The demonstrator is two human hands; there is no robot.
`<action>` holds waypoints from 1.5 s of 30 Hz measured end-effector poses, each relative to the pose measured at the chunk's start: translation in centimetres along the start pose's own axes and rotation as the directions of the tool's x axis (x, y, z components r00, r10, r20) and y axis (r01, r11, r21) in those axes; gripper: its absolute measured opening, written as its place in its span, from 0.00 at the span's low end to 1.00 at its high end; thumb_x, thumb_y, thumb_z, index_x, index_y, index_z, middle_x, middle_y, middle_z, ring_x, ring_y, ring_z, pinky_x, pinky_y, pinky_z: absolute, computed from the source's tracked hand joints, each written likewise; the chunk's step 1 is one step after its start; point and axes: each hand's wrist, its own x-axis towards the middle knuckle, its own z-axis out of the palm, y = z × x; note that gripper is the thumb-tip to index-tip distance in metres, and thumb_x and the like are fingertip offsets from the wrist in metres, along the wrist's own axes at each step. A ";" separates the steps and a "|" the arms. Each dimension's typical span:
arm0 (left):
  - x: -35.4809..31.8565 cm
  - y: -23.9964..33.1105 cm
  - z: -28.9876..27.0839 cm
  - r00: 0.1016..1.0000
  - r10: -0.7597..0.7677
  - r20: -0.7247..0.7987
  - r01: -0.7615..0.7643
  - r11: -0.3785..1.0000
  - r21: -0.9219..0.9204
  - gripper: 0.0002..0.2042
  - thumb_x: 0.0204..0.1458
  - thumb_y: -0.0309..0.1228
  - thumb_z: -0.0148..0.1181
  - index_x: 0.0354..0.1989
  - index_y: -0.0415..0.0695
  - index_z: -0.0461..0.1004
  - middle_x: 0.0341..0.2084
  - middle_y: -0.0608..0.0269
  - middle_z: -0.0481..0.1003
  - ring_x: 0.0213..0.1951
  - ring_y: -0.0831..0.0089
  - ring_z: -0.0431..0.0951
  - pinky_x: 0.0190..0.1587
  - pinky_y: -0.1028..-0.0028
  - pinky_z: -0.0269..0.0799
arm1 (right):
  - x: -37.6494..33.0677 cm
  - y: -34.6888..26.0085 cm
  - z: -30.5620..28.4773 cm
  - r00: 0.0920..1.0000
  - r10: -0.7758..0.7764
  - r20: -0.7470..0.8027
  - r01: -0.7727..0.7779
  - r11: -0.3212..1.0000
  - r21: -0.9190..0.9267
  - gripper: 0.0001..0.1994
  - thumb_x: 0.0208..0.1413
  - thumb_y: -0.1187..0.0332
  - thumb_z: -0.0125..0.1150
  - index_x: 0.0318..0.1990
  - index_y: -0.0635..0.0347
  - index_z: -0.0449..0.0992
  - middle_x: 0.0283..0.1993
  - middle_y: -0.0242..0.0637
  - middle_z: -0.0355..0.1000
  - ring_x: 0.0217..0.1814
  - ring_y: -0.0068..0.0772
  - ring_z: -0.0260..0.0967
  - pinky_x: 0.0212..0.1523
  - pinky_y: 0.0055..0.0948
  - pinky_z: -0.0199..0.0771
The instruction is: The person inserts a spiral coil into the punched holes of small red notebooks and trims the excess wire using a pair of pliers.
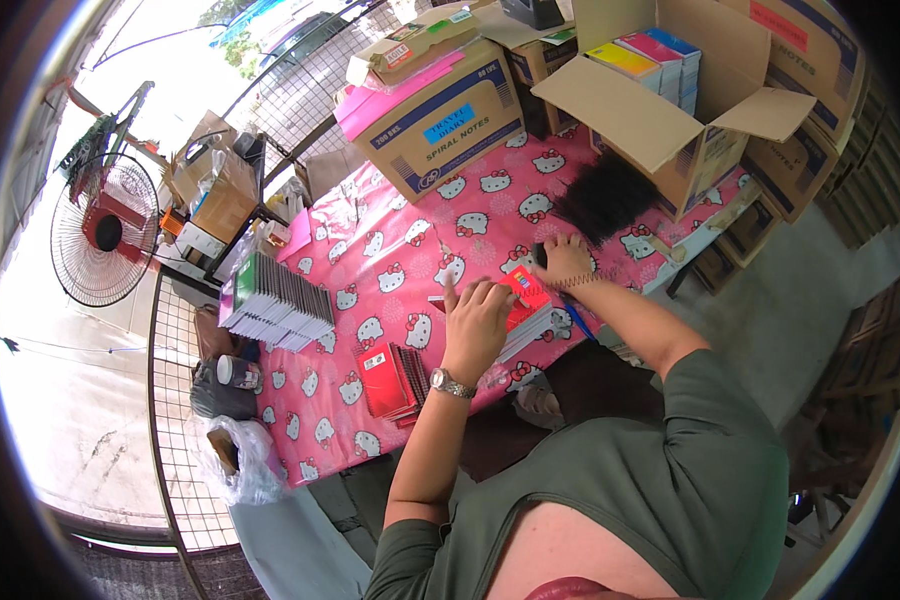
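Note:
My left hand (477,315), with a wristwatch, rests over the left side of a stack of red-covered notebooks (530,297), thumb apart and fingers stretched out. At the stack's far right edge is my right hand (567,262), its fingers bent over a small dark object (540,255) that they partly hide. A thin dark spiral coil (592,277) runs by my right wrist. Beside the stack lies a blue pen-like item (578,322). To the left of my left forearm sits a pile of red spiral notebooks (390,382).
Left on the pink patterned tablecloth (370,270) stands a row of dark spiral notebooks (275,300). A heap of black coils (605,197) lies far right, near an open carton (670,130) of colourful pads. A closed carton (440,120) stands behind; a fan (105,232) is left.

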 end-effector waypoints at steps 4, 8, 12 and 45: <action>-1.0 0.2 0.2 0.978 -0.128 -0.164 0.154 0.975 0.161 0.14 0.57 0.41 0.61 0.46 0.48 0.74 0.50 0.59 0.71 0.62 0.52 0.63 0.67 0.47 0.50 | 1.6 -0.5 -2.6 0.969 -0.100 0.224 -0.005 0.905 0.425 0.31 0.50 0.50 0.62 0.57 0.62 0.71 0.54 0.51 0.72 0.57 0.54 0.69 0.60 0.48 0.68; -1.4 -1.7 0.7 0.980 -0.132 -0.151 0.133 0.991 -0.001 0.17 0.51 0.39 0.68 0.45 0.47 0.73 0.43 0.56 0.70 0.51 0.53 0.68 0.53 0.53 0.62 | 0.4 -2.1 -14.6 0.708 -0.689 0.155 -0.361 -0.165 0.918 0.29 0.47 0.58 0.63 0.56 0.66 0.72 0.50 0.48 0.75 0.51 0.42 0.73 0.58 0.40 0.70; -0.4 -1.0 0.4 0.986 -0.100 -0.135 0.093 0.994 -0.058 0.17 0.49 0.40 0.69 0.43 0.46 0.74 0.41 0.57 0.71 0.48 0.55 0.69 0.51 0.56 0.64 | 1.0 -1.6 -17.5 0.522 -0.699 0.490 0.004 0.576 0.817 0.27 0.45 0.64 0.62 0.55 0.67 0.75 0.50 0.48 0.76 0.52 0.38 0.74 0.56 0.36 0.71; -0.4 -3.1 -1.0 0.973 -0.219 -0.074 0.184 0.927 -0.326 0.20 0.46 0.32 0.72 0.43 0.40 0.70 0.39 0.53 0.73 0.47 0.54 0.71 0.50 0.59 0.68 | 3.2 -4.9 -16.5 0.467 -0.805 0.366 -0.179 0.319 0.931 0.27 0.40 0.63 0.67 0.51 0.64 0.77 0.47 0.38 0.76 0.51 0.27 0.71 0.56 0.29 0.68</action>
